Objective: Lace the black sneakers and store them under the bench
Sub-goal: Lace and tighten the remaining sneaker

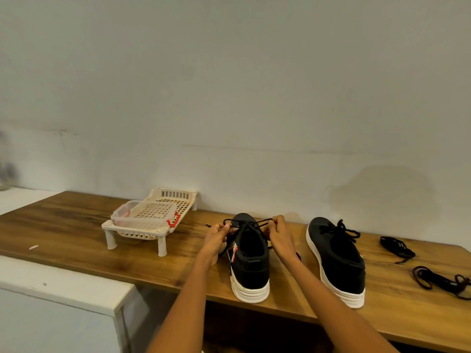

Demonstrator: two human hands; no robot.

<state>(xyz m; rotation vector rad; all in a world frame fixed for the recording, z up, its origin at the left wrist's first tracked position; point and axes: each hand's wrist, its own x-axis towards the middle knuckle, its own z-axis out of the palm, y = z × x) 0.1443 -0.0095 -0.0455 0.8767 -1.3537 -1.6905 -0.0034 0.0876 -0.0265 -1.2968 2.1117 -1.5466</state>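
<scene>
Both sneakers sit on the bench [76, 225]; the right sneaker [336, 261] looks laced, while both hands' fingers [224, 229] pinch lace loops [244, 222] on the left sneaker [251, 266]; storing underneath remains

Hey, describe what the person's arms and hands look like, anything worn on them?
Both forearms are bare as far as the frame shows, with no sleeves in view. The left hand and the right hand wear no gloves. No watch, bracelet or ring can be made out, though the fingers are too small to rule out a thin ring.
</scene>
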